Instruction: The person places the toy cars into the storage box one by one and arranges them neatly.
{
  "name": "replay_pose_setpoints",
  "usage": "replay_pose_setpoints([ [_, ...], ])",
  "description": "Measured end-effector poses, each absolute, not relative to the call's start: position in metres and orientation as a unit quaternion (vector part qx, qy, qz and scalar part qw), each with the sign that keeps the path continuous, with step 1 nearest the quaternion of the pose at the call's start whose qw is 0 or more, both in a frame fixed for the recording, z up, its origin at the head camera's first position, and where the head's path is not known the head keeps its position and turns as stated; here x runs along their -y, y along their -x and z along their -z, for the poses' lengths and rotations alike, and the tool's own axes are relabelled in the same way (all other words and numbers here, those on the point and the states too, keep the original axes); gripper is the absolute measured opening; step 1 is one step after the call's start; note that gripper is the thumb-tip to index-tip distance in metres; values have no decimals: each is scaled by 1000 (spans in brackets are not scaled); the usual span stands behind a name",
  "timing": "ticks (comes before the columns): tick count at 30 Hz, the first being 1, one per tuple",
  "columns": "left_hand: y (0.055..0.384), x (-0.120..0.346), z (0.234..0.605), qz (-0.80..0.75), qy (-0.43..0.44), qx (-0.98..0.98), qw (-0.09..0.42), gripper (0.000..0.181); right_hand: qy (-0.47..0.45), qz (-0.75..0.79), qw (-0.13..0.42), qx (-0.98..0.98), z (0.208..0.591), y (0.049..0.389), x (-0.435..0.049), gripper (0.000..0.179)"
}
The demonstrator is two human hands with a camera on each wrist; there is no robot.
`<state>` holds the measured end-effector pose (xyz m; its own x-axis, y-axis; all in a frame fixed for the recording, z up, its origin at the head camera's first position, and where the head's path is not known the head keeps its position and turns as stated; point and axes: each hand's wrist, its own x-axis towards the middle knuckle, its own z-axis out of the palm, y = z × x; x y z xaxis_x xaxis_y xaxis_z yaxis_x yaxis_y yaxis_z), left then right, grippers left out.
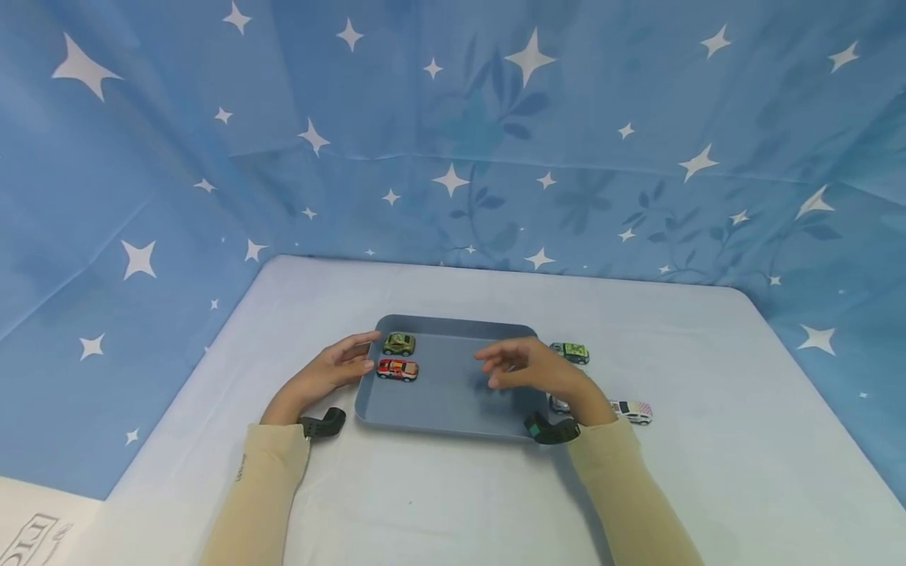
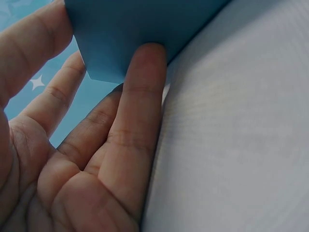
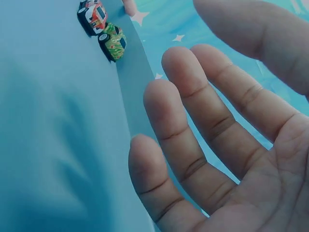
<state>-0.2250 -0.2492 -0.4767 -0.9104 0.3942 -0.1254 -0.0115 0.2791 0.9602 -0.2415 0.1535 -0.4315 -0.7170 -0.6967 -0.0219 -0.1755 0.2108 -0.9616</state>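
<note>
A blue-grey tray (image 1: 453,393) lies on the table, with a green toy car (image 1: 399,343) and a red-and-white toy car (image 1: 397,370) side by side at its left end. My left hand (image 1: 333,371) is at the tray's left wall; in the left wrist view its fingertips (image 2: 147,58) rest against the outer side of the wall. Over the right half of the tray hovers my right hand (image 1: 524,365), fingers loosely bent with nothing between them. The right wrist view shows the fingers spread, their shadow on the tray floor, and both cars (image 3: 115,43) beyond.
Right of the tray stand a green-and-blue toy car (image 1: 570,352) and a white toy car (image 1: 633,412). Another car (image 1: 558,405) is partly hidden by the right wrist. A blue star-patterned curtain (image 1: 453,141) hangs behind the white table (image 1: 396,503).
</note>
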Motion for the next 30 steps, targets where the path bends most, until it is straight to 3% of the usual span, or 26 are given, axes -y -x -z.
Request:
replay_pose_setpoints([
  [30, 223, 249, 476, -581, -124, -786, 173, 70, 220, 582, 200, -757, 428, 221, -203, 50],
])
